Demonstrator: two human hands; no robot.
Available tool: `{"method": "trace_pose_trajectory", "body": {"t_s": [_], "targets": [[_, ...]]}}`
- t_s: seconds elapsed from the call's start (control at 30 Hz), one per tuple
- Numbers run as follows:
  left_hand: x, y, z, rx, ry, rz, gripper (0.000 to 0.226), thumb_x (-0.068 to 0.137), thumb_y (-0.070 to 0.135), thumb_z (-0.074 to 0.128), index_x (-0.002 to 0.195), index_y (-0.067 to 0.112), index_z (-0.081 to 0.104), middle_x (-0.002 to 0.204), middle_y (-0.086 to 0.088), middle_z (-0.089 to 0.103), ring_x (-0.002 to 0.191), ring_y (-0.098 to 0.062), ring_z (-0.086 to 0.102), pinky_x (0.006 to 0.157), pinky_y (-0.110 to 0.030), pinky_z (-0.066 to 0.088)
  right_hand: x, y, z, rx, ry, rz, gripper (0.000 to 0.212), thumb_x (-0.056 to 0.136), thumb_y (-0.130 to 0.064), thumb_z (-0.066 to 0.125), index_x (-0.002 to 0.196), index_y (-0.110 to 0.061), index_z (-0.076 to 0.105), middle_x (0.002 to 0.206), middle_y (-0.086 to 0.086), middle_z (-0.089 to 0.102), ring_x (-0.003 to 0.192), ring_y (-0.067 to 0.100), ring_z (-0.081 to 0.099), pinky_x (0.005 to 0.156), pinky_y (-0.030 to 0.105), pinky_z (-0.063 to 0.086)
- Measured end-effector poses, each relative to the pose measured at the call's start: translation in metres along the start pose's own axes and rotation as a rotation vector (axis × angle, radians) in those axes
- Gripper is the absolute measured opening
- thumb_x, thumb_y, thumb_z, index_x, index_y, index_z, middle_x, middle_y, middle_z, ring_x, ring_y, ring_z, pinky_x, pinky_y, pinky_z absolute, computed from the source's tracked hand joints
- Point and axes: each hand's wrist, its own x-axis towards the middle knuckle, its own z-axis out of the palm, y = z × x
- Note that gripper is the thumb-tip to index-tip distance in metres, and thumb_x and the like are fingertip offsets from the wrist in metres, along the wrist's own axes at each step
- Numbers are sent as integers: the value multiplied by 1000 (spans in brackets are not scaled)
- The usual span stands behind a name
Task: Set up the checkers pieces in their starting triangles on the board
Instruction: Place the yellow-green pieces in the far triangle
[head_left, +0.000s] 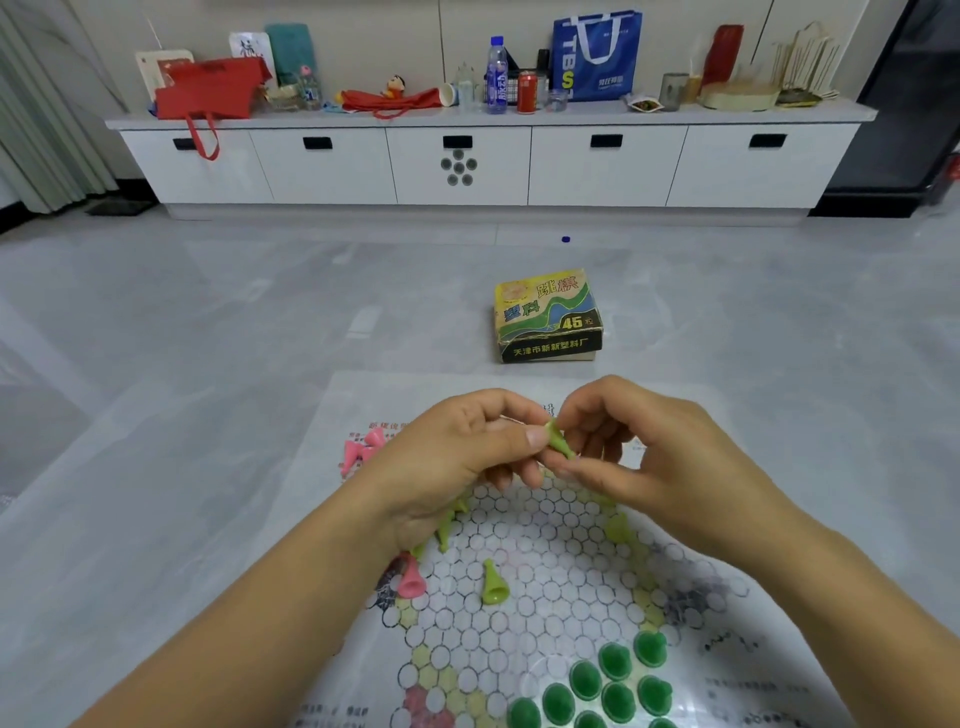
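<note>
A paper board (550, 566) with many small circles lies flat on the gray floor (208, 338). Above its far half, the left hand (467, 457) and the right hand (649, 457) meet, and together they hold one light green piece (560, 441) up in the air. The left hand's grip is closed on it, with the thumb pressed on the piece and the other fingers curled. The right hand's grip is closed on it too, pinching it with the fingertips. More light green pieces (445, 527) peek out from under the left hand; I cannot tell if they lie on the board or are in the hand. One loose green piece (493, 584) lies on its side near the middle of the board. A pink piece (412, 579) lies a little to its left. A bunch of dark green pieces (615, 662) stands close together in the near part of the board. A small pile of pink pieces (358, 452) lies at the far left of the sheet. A game box (548, 317) sits on the floor just past the board.
</note>
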Motion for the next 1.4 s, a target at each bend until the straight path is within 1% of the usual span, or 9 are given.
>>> {"method": "trace_pose_trajectory", "body": {"t_s": [0.13,0.27,0.4,0.6,0.77,0.97,1.1,1.27,1.4], "targets": [[2,-5,-1,169,49,31,8,82,13,62,90,15,64,74,4,69,61,-5,58,54,-12,44,2,3,-1,95,157,32,17,74,-13,71,75,-27,62,70,-13,64,67,4,61,60,10,47],[7,-10,-13,544,194,99,9,81,21,66,90,19,64,81,3,63,74,-10,58,74,-23,50,6,22,-9,50,305,135,19,76,-9,69,77,-28,64,75,-12,63,71,-1,58,62,5,43],[11,-13,-32,794,282,94,15,82,28,64,94,21,60,80,10,60,77,-10,58,72,-24,46,9,40,-11,-40,324,248,18,78,-8,68,82,-26,64,75,-15,61,70,-1,57,65,9,45],[15,-18,-47,813,286,37,13,83,27,63,92,19,59,74,6,65,71,-23,67,59,-25,50,33,40,-8,-331,102,239,7,82,-9,62,82,-14,67,80,-6,58,74,13,55,72,26,45],[16,-18,-51,770,304,30,10,83,26,64,89,21,58,72,5,65,71,-24,68,49,-15,47,36,41,-37,-268,203,317,5,84,-15,61,84,-18,64,80,-5,61,71,8,54,60,19,39],[15,-15,-50,808,292,59,13,83,27,64,92,20,59,76,9,59,75,-19,64,68,-28,49,53,30,-11,-672,-333,17,21,83,-29,61,105,-29,65,103,-5,50,98,13,47,80,24,33],[15,-14,-50,818,287,70,16,82,28,64,94,18,60,74,12,55,72,-11,55,75,-31,47,74,24,0,-933,-512,-104,22,85,-24,56,106,-26,62,108,-3,52,104,17,43,84,27,29],[14,-13,-48,839,258,74,18,83,29,63,97,18,59,75,14,54,73,-10,55,77,-31,48,83,29,5,-919,-593,-91,17,84,-15,53,98,-19,61,101,-1,58,98,19,52,81,31,42],[15,-13,-51,857,262,63,18,83,30,63,97,19,59,75,14,54,72,-8,54,77,-31,48,80,36,-3,-592,-394,61,7,83,-16,56,88,-19,59,88,-8,57,84,13,54,77,28,49]]}}
